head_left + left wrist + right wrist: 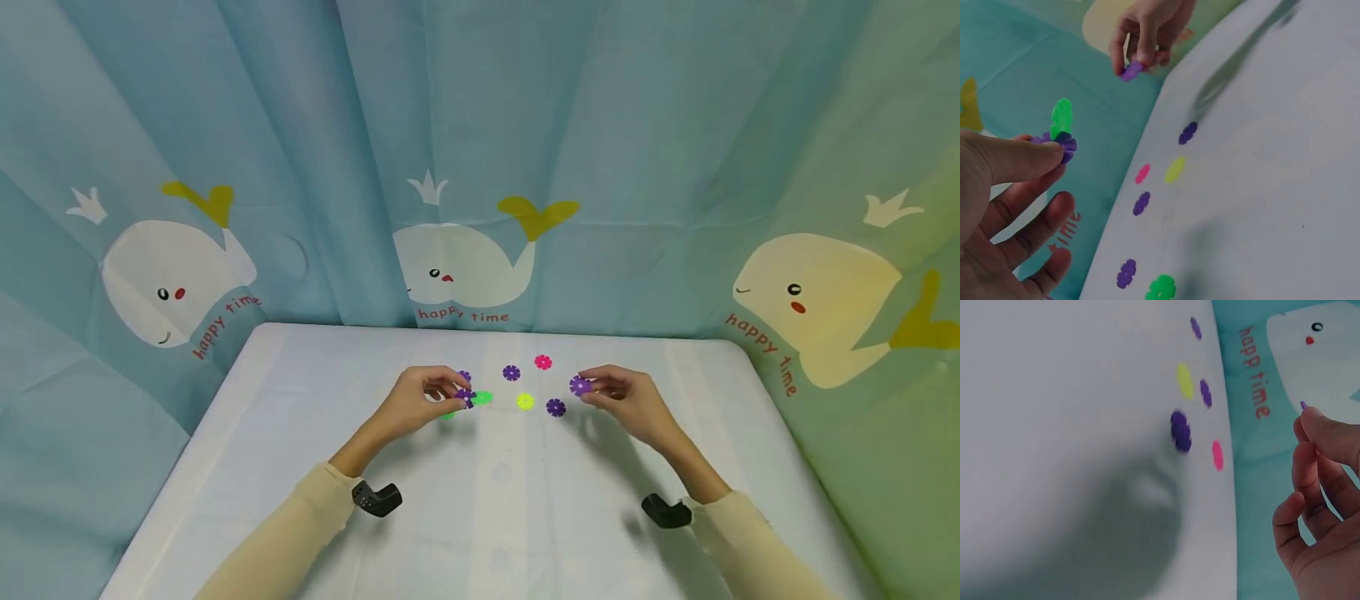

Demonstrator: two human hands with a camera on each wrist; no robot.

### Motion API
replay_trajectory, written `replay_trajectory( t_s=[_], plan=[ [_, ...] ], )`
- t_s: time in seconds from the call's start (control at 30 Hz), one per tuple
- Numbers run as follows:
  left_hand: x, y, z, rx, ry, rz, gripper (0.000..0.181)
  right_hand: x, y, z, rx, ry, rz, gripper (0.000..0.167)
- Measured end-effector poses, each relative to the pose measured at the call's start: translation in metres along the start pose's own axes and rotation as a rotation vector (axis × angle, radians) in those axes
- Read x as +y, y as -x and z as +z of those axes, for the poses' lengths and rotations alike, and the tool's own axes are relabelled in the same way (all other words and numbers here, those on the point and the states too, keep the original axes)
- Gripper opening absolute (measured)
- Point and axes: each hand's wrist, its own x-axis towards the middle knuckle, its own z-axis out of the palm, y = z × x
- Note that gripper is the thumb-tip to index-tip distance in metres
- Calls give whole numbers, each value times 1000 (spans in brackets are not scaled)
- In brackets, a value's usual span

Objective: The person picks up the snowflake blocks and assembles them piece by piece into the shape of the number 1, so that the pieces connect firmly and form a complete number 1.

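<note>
Between thumb and index finger, my left hand [417, 402] pinches a purple snowflake disc [1067, 147] above the table. A green snowflake disc [1062, 117] is joined edgewise to it and sticks up in the left wrist view. My right hand [632, 405] pinches another purple snowflake disc [579, 385] by its edge, also raised off the table. In the right wrist view only a sliver of that disc [1304, 405] shows past the thumb. The hands are apart, with loose discs on the table between and below them.
On the white table [510, 517] lie a pink disc [543, 362], a yellow disc [525, 402], a green disc [1161, 287] and several purple discs [556, 407]. A blue curtain [645, 167] with whale prints hangs along the table's far edge and sides.
</note>
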Motion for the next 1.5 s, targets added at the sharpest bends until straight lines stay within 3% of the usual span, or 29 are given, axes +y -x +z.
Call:
replay_trajectory(
  t_s=[0.53,0.83,1.5],
  plan=[
    [9,-9,5,-6,31,-58,20,-38,-11,44,-10,-127,-40,26],
    [7,-10,8,2,63,-53,22,-51,-16,66,-3,-182,-89,27],
    [4,-11,7,-10,68,-71,19,-57,-17,84,24,-68,-138,25]
  ],
)
